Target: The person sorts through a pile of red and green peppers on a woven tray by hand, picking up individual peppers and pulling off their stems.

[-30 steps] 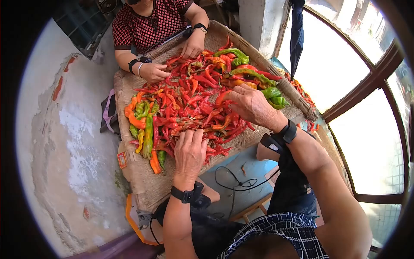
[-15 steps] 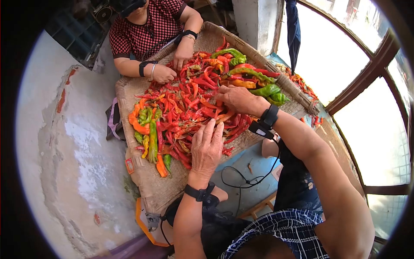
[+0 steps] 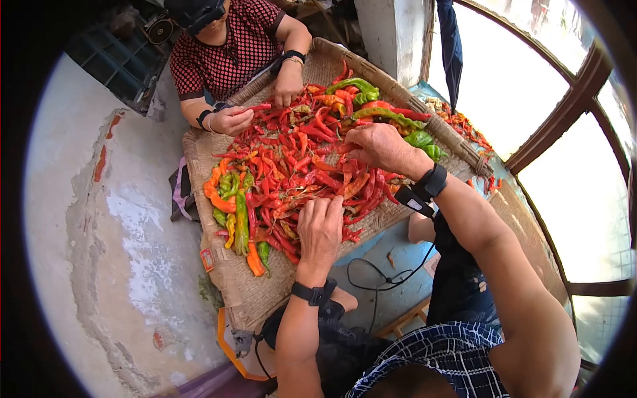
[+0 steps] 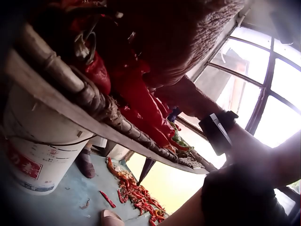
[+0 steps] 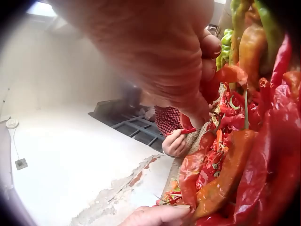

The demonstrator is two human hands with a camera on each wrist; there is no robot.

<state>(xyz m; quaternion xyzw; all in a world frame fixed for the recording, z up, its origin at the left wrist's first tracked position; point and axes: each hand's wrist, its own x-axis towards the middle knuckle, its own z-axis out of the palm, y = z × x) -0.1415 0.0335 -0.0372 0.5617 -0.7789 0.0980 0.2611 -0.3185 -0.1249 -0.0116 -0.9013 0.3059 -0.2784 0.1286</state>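
A heap of red chili peppers [image 3: 285, 166] lies on a woven tray [image 3: 242, 298]. My left hand [image 3: 321, 232] rests at the near side of the heap, its fingers fairly straight, the fingertips touching peppers; in the right wrist view one of its fingertips [image 5: 178, 213] lies against an orange-red pepper [image 5: 225, 174]. Over the right part of the heap, my right hand [image 3: 383, 147] bends its fingers and pinches a red pepper [image 5: 231, 74]. Part of that pepper is hidden behind the fingers.
Across the tray a person [image 3: 229, 60] holds a red pepper [image 3: 257, 107]. Green peppers [image 3: 240, 222] lie along the left side, more [image 3: 419, 139] at the right. Below the tray stand a white bucket [image 4: 47, 146] and spilled peppers [image 4: 136, 193]. A cable [image 3: 381, 278] hangs nearby.
My left hand has moved right along the heap's near edge. My right hand dipped to the peppers and is now slightly farther right. The other person has lifted a red pepper.
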